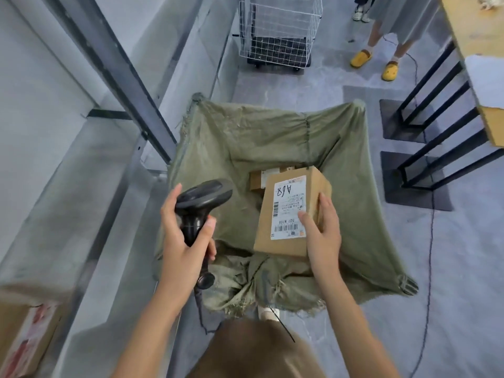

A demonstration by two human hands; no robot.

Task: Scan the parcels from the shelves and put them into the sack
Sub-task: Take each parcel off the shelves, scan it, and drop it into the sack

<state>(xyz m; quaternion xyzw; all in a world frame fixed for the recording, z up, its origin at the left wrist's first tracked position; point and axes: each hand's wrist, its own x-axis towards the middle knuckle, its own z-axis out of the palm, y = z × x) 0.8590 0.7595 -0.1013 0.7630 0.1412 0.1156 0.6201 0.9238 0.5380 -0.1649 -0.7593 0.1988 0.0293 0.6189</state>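
1. Both forearms reach forward from 6 o'clock over the open sack (245, 137), which hangs with its mouth spread wide, probably so parcels can drop in freely.
2. At 9 o'clock of the sack, the left hand (182, 236) has its fingers curled tight around the handle of the black scanner (201, 203); its head points toward 3 o'clock, at the parcel.
3. At 3 o'clock, the right hand (321, 236) pinches the cardboard parcel (289, 211), thumb on the label, other fingers on the side. The label (289, 207) faces up, I think to show the barcode to the scanner.
4. The parcel is held above the sack mouth; another box (261, 178) already lies inside, at 12 o'clock of it.
5. Judging from this, scanning is in hand and dropping comes next.
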